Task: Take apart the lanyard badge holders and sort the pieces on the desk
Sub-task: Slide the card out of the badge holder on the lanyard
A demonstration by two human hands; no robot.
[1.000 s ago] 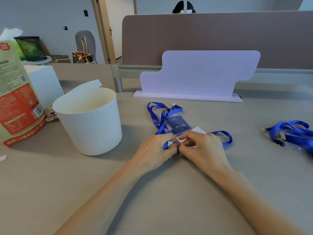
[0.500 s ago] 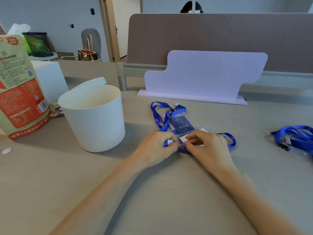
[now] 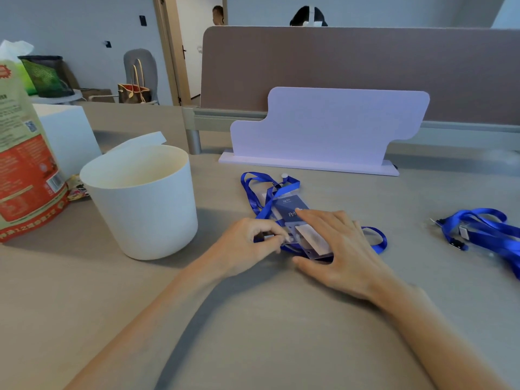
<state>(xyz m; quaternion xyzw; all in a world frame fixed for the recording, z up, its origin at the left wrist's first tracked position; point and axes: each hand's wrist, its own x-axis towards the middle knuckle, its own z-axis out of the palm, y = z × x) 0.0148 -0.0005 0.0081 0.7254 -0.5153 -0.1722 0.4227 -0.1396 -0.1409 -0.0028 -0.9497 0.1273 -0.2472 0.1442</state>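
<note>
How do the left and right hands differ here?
The left hand is curled, pinching the clip; the right hand lies flat with straight fingers. The left hand sits beside the badge holder; the right hand lies over it. Both work at the same blue lanyard.

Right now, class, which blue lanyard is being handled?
The centre lanyard, touched by the left hand and right hand; the other lanyard lies untouched far right.
</note>
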